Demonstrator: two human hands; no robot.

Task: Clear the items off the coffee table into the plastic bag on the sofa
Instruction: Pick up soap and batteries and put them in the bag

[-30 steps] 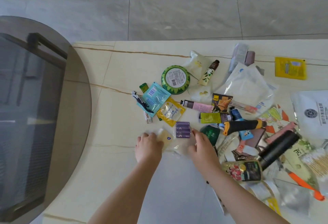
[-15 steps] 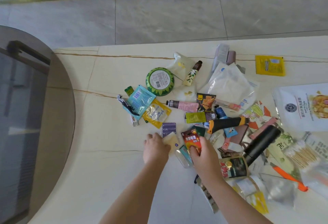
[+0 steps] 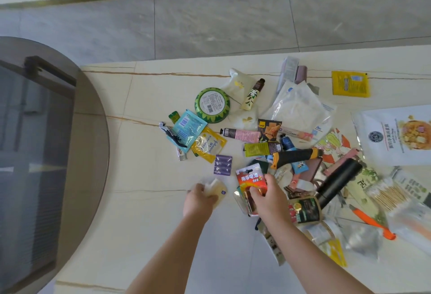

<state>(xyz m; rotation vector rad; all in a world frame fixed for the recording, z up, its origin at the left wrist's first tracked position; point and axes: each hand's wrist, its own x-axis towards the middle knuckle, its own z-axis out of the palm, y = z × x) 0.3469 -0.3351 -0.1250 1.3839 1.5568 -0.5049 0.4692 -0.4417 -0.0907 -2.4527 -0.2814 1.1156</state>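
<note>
Many small items lie scattered on the cream coffee table. My right hand grips a red battery pack, tilted up off the table. My left hand is closed on a pale yellow sachet with a small purple mark, near the table's front. Just beyond my hands lies a purple strip of batteries. Further back are a green round tin, a blue sachet, a yellow sachet and a pink tube. The plastic bag and sofa are out of view.
A round dark glass table overlaps the coffee table on the left. To the right sit a black cylinder, an orange-and-black tool, cotton swabs, a white food pouch and a yellow packet. Grey tiled floor lies beyond.
My right hand picked the red battery pack out of the pile and lifted it. My left hand stays on the pale sachet. The view shifted right.
</note>
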